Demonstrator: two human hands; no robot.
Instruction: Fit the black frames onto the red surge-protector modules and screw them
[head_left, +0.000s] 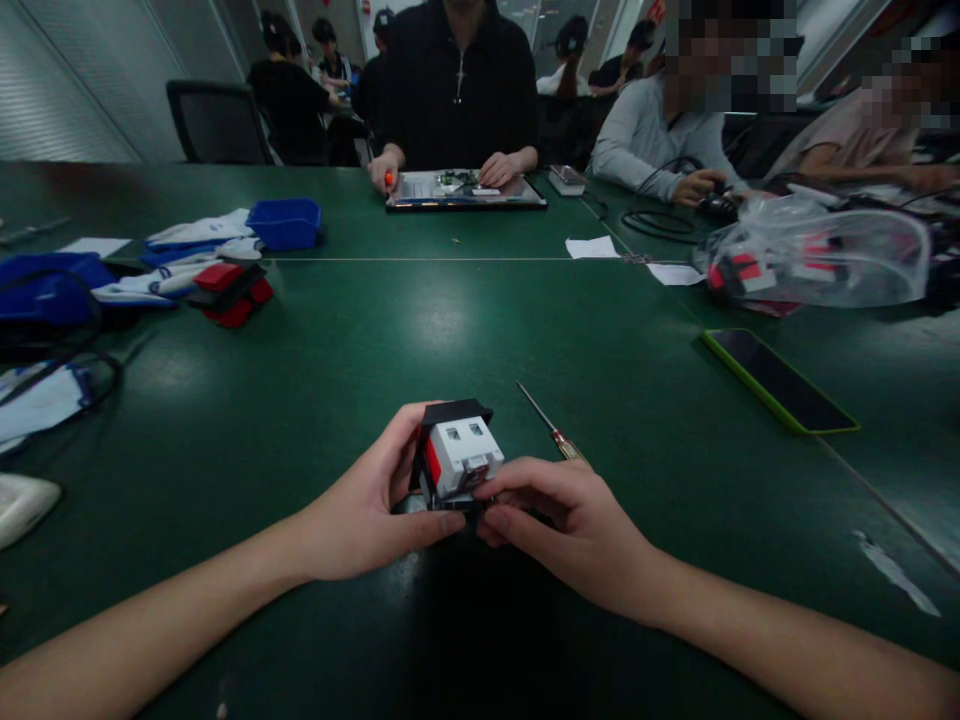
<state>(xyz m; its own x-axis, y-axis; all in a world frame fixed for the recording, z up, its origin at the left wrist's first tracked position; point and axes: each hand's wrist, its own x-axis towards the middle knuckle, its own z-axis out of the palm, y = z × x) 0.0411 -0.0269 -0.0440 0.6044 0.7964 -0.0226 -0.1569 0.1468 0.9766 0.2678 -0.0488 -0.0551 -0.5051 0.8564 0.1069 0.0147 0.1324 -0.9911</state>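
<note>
Close in front of me, a small boxy device is held above the table. It has a white block face with two small square openings, a red side and a black frame. My left hand wraps round its left side, thumb along the lower edge. The fingers of my right hand are closed at its lower right corner; whether they also pinch a small part there I cannot tell. Just beyond my right hand lies a screwdriver, its handle partly hidden behind the hand.
On the green table, a red and black block, blue trays and gloves lie at left. To the right are a green-edged phone and a plastic bag. Opposite, a person handles a flat panel.
</note>
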